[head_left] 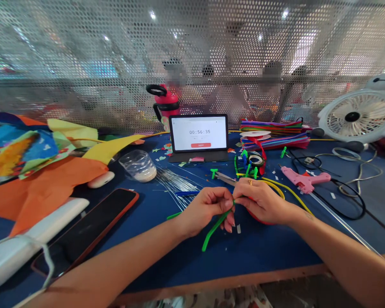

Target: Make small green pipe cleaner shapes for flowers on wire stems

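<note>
A green pipe cleaner [212,233] runs from between my fingertips down and to the left over the blue table. My left hand [211,207] is closed on it, thumb and forefinger pinching near its upper end. Fingertips of my right hand [259,199] meet the left ones and pinch the same green piece; a gold ring shows on one finger. Scissors [224,177] lie just behind my hands, their red handle partly hidden under my right hand. Another short green piece [173,215] rests left of my left wrist.
A pink glue gun [304,179], cables and a white fan [356,115] are at the right. A tablet [199,133] stands behind thin wires [176,182] and a clear cup [138,166]. Left lie a phone [90,231], a white device [35,244] and orange paper [51,184].
</note>
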Demonstrator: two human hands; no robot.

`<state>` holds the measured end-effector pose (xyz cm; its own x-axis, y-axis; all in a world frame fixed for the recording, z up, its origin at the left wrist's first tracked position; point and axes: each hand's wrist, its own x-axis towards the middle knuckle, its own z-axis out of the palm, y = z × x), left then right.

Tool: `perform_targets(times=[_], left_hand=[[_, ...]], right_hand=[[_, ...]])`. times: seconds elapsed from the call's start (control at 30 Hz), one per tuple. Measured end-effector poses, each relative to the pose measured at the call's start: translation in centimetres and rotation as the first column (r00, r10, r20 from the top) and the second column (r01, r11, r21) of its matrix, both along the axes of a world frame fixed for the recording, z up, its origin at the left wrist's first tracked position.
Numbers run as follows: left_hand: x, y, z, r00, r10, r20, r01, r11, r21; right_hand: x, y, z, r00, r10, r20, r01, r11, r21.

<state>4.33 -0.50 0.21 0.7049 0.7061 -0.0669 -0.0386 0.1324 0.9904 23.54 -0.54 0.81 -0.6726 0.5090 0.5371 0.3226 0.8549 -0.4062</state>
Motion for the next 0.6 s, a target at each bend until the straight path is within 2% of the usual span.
perform_targets(times=[0.07,0.13,0.2,0.27,0.37,0.43,0.53,0.6], left_hand=[[0.1,0.3,-0.5,0.993,-0.058,0.100,0.076,0.979,-0.188],[0.2,0.5,-1.0,0.990,-0.066,0.127,0.096,0.964,-0.246],[0.2,0.5,-1.2,0.991,-0.018,0.129,0.048,0.970,-0.238],[0.3,0.4,-1.2,0.989,0.048,0.137,-0.020,0.980,-0.198],[0.4,0.1,-1.0,0.980,0.122,0.155,-0.100,0.985,-0.140],[0.5,0.0,-0.9,0.979,0.139,0.151,-0.120,0.985,-0.126],[0.6,-0.1,-0.9,0.980,0.140,0.139,-0.127,0.987,-0.098],[0.7,-0.2,-0.9,0.981,0.147,0.126,-0.141,0.988,-0.056]], right_hand=[[0.1,0.0,0.2,1.000,0.023,-0.010,-0.023,0.998,-0.053],[0.2,0.1,0.2,1.000,0.014,-0.021,-0.017,0.988,-0.151],[0.3,0.3,0.1,0.996,-0.044,-0.079,0.019,0.958,-0.286],[0.2,0.5,-0.2,0.976,-0.116,-0.186,0.021,0.893,-0.449],[-0.2,0.6,-0.7,0.913,-0.192,-0.359,-0.095,0.756,-0.647],[-0.5,0.6,-1.0,0.871,-0.233,-0.432,-0.158,0.701,-0.696],[-0.8,0.6,-1.1,0.832,-0.275,-0.481,-0.166,0.705,-0.690],[-0.8,0.6,-1.1,0.839,-0.266,-0.475,-0.153,0.722,-0.675]])
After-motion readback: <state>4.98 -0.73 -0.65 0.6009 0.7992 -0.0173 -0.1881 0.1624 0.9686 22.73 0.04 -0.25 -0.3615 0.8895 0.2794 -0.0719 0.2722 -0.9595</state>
